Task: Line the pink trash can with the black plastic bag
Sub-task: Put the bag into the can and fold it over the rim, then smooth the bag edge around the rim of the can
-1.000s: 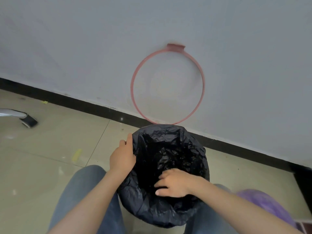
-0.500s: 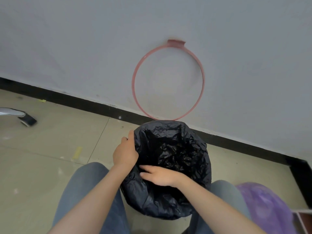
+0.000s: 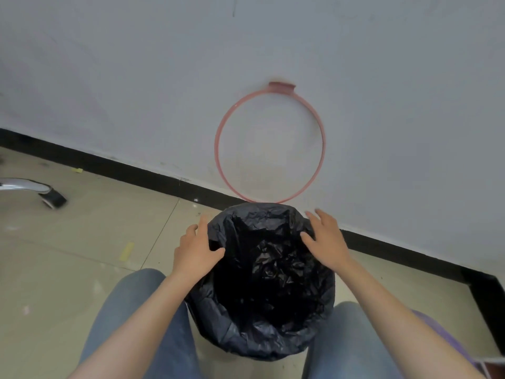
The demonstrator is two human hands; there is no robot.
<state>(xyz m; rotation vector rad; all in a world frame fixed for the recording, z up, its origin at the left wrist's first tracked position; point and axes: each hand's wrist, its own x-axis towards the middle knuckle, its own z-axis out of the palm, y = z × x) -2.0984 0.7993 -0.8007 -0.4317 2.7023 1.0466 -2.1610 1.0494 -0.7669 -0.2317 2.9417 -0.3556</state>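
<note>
The black plastic bag (image 3: 262, 274) lines a can standing on the floor between my knees, and its crumpled edge is folded down over the rim, so the pink can itself is hidden. My left hand (image 3: 195, 251) grips the bag's left rim, thumb inside and fingers outside. My right hand (image 3: 325, 239) hovers at the far right rim with its fingers spread, holding nothing. A pink ring (image 3: 269, 144) with a small tab on top leans against the grey wall just behind the can.
A black skirting strip (image 3: 153, 177) runs along the wall base. A chrome chair leg with a black caster (image 3: 52, 198) is at the left. A purple object (image 3: 448, 343) lies at the lower right beside my right leg. Beige floor tiles (image 3: 82, 242) surround the can.
My right hand has come out of the bag's inside and moved up to the far right rim, fingers spread. My left hand stays on the left rim. The view has tilted slightly.
</note>
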